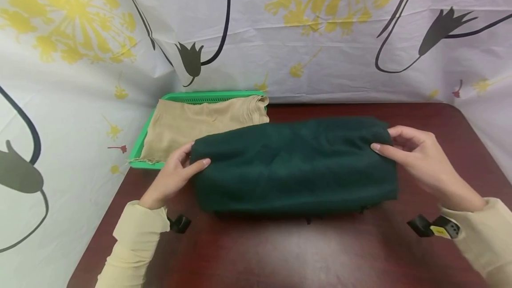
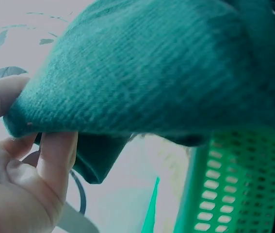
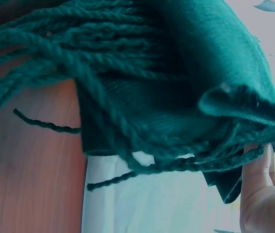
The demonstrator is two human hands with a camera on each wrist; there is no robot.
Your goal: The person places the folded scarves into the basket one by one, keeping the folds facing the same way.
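A folded dark green scarf (image 1: 294,168) is held up above the table, stretched between both hands. My left hand (image 1: 176,172) pinches its left end, thumb on the near face and fingers behind. At the right end, my right hand (image 1: 420,154) grips it the same way. The right wrist view shows twisted fringe (image 3: 98,73) hanging from the folded layers. In the left wrist view the green knit (image 2: 152,73) sags past the left fingers. Behind the scarf, a folded beige cloth (image 1: 200,121) with a frayed edge lies in a green basket (image 1: 138,148).
The dark red-brown table (image 1: 280,252) stretches under the hands. White curtains (image 1: 248,30) with yellow and grey flower prints stand along the back and sides. Small black devices (image 1: 434,226) are strapped at both wrists.
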